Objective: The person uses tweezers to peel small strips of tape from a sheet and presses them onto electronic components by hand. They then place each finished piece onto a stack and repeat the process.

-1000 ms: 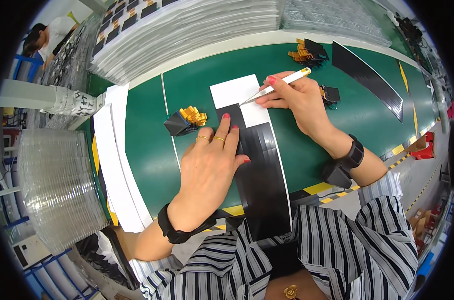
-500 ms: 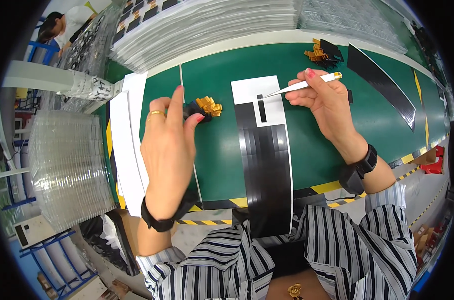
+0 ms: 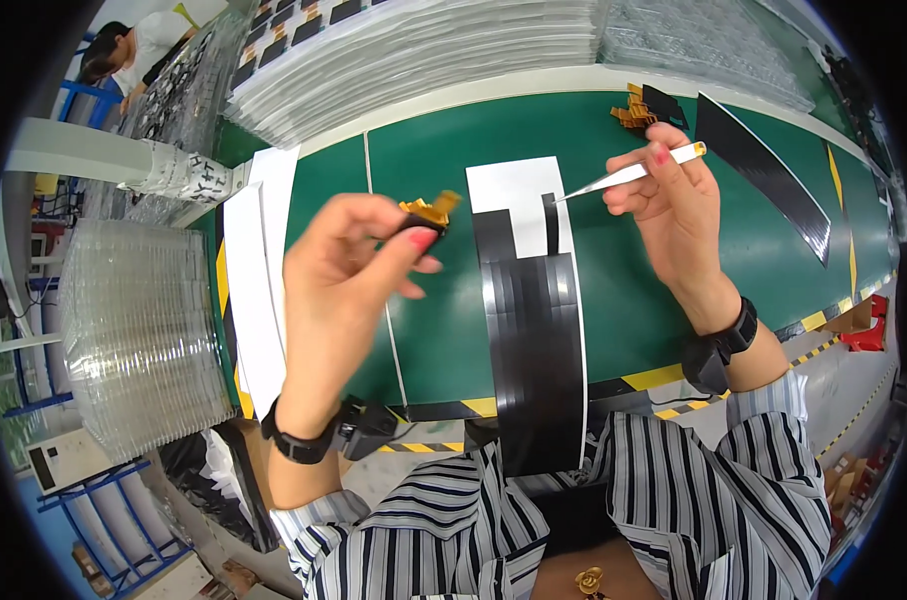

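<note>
My left hand (image 3: pixel 336 275) is closed, thumb and fingers pinching a small black part with a gold flex tail (image 3: pixel 444 203). More gold tails show just behind it, and I cannot tell whether they are in the hand too. My right hand (image 3: pixel 679 215) grips white tweezers (image 3: pixel 639 174), their tips pointing left. A narrow black adhesive strip (image 3: pixel 553 225) hangs at the tips, over the right edge of a white backing sheet (image 3: pixel 501 185). The sheet's lower part carries black strips (image 3: pixel 532 340) and reaches over the table's near edge toward my body.
On the green table (image 3: pixel 634 325), a pile of black parts with gold tails (image 3: pixel 636 112) lies at the far right, beside a black strip sheet (image 3: pixel 764 170). White sheets (image 3: pixel 249 270) lie left. Stacked clear trays (image 3: pixel 424 60) stand behind. A person (image 3: pixel 149 50) is at far left.
My left hand has gone from loosely spread fingers to a pinch on the black part with the gold tail. The tweezers have moved right, and the narrow black strip has shifted right with them.
</note>
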A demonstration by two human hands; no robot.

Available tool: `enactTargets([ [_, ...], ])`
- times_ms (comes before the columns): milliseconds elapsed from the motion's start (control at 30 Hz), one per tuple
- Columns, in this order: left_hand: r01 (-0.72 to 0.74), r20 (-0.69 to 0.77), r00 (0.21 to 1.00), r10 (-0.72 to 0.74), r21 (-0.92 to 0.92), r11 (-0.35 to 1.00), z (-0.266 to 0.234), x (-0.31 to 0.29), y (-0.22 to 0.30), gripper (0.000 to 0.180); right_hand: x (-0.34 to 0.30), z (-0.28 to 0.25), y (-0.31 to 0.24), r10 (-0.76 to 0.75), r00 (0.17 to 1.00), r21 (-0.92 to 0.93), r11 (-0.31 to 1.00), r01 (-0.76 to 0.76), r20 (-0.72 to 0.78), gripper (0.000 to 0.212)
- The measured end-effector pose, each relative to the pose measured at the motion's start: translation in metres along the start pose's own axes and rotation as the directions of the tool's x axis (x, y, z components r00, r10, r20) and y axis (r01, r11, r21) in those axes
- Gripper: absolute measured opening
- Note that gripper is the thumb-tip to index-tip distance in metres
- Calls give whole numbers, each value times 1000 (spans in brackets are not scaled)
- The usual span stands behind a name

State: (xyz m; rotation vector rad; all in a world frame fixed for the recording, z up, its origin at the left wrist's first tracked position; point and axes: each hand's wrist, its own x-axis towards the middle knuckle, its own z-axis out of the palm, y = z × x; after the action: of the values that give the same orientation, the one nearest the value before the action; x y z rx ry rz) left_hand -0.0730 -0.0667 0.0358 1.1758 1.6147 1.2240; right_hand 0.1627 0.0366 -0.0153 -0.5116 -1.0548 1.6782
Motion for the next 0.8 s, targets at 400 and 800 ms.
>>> enactTargets([
  [400,179,114,983,-141,-479,859,55,24,-13,22,-12,11,-10,-175,975,-147,970,195,137,13],
  [800,238,185,969,-166,-493,837,51,21,-33,20,-4,5,14,-152,986,-171,972,161,66,15],
])
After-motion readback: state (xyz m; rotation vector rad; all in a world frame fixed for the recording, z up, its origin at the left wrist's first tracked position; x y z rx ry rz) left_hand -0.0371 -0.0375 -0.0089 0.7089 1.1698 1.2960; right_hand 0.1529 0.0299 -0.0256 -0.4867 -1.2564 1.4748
